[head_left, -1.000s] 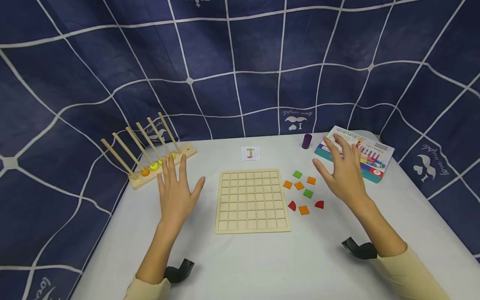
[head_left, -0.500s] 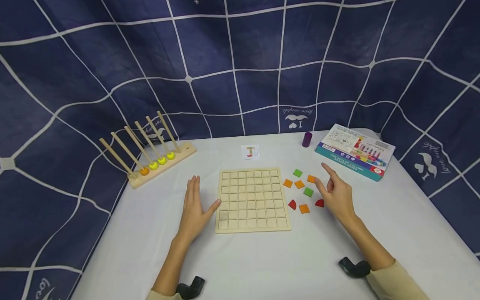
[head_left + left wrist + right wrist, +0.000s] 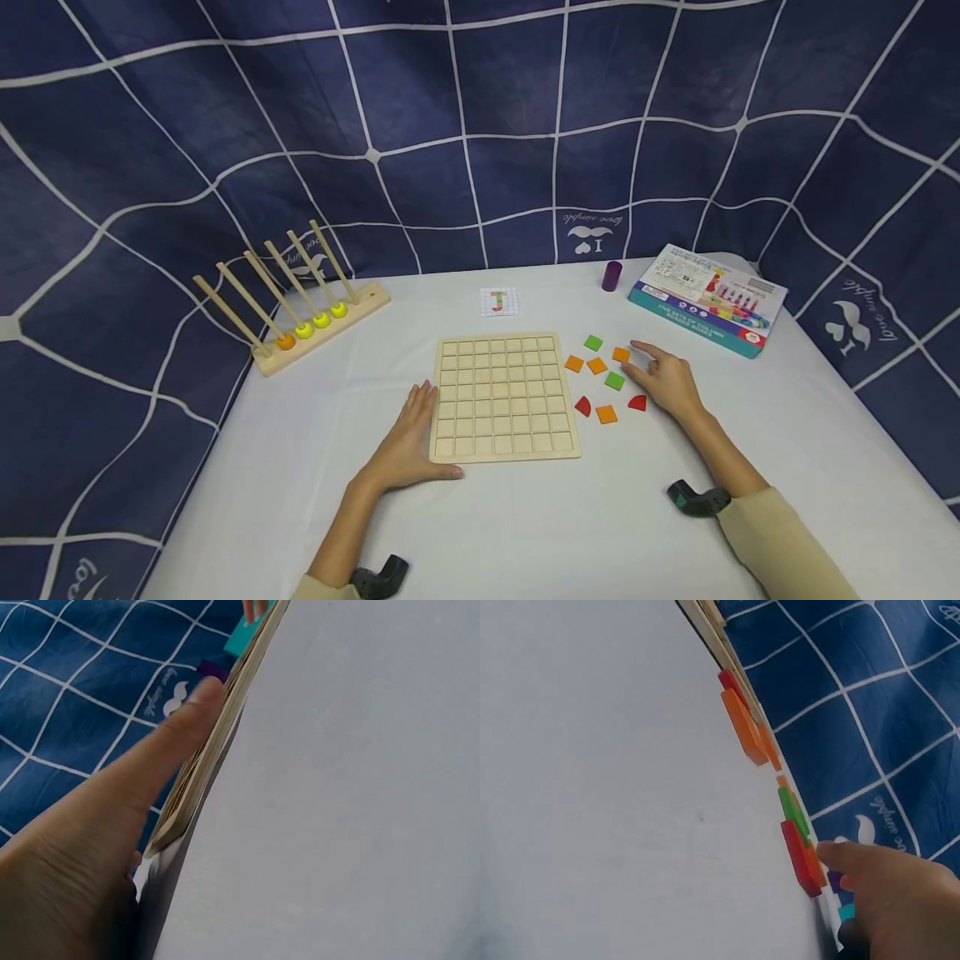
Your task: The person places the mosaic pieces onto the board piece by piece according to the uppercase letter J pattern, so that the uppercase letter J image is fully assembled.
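Note:
A square wooden grid board [image 3: 506, 397] lies flat on the white table. My left hand [image 3: 405, 447] is at its near left corner, fingers along the left side and thumb by the near edge; in the left wrist view the thumb [image 3: 176, 727] reaches along the board's rim [image 3: 217, 735]. To the right of the board my right hand [image 3: 670, 385] hovers low, thumb and index finger apart beside an orange square tile [image 3: 621, 354]. Around it lie other orange tiles [image 3: 597, 365], green tiles [image 3: 614, 381] and two red quarter-round pieces [image 3: 637, 403]. Nothing is held in either hand.
A small card with a coloured J pattern [image 3: 499, 302] lies beyond the board. At the back left stands a wooden peg rack [image 3: 330, 324] with beads. A purple cylinder [image 3: 611, 276] and a printed box [image 3: 708, 298] are at the back right, before a blue curtain [image 3: 510, 100].
My left hand has come down and right to the board's near left corner. My right hand has moved down and left from over the box to the tiles, its thumb and index drawing closer.

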Motion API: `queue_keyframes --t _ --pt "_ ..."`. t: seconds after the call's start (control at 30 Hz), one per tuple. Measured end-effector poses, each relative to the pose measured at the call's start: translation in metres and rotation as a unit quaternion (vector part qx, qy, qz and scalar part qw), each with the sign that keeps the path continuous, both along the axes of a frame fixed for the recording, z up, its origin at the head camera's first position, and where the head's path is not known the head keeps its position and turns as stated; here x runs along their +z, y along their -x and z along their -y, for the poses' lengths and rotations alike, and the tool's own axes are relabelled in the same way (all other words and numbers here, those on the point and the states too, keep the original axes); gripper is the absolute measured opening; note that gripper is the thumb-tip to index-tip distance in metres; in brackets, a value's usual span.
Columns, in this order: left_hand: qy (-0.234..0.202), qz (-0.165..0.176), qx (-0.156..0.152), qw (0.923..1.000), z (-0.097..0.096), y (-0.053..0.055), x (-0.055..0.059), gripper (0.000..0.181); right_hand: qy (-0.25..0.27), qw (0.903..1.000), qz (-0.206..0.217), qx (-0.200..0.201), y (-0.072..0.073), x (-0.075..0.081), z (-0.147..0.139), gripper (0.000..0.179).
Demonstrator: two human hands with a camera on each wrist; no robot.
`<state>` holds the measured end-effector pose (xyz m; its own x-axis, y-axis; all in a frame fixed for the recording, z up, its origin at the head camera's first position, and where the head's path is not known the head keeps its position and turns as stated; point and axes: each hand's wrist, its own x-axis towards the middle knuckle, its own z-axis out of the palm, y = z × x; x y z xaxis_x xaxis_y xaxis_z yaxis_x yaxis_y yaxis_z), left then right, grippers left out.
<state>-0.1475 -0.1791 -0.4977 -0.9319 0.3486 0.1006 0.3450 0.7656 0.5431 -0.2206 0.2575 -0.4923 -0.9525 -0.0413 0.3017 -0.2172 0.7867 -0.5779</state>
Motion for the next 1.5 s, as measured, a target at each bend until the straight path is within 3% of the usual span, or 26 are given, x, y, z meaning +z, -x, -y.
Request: queue_keyframes --t 0.13,0.27,0.7,0.97,1.17,1.5 --pt "0.047 -0.031 -0.008 0.9984 -0.003 -0.001 -0.006 0.132 -0.035 0.9993 0.016 -0.006 0.004 -0.002 0.002 0.044" --pt "0.064 -0.058 -0.002 0.9963 -0.007 -0.002 -0.009 0.125 -0.051 0.9982 0.025 -0.016 0.004 -0.002 0.005 0.039" --pt "0.059 -0.058 0.028 0.9962 -0.017 -0.006 -0.011 0.121 0.022 0.9989 -0.042 0.000 0.000 0.004 0.009 0.033" --pt "0.057 -0.062 0.035 0.9958 -0.017 -0.007 -0.011 0.121 0.035 0.9938 -0.077 0.072 -0.004 0.014 0.065 0.033" --pt "0.057 -0.066 0.039 0.9955 -0.018 -0.007 -0.010 0.120 0.015 0.9910 -0.053 0.122 -0.001 0.010 0.113 0.032" --pt "0.071 -0.058 0.048 0.9946 -0.018 -0.005 -0.010 0.119 0.024 0.9880 -0.014 0.152 0.019 0.003 0.177 0.034"
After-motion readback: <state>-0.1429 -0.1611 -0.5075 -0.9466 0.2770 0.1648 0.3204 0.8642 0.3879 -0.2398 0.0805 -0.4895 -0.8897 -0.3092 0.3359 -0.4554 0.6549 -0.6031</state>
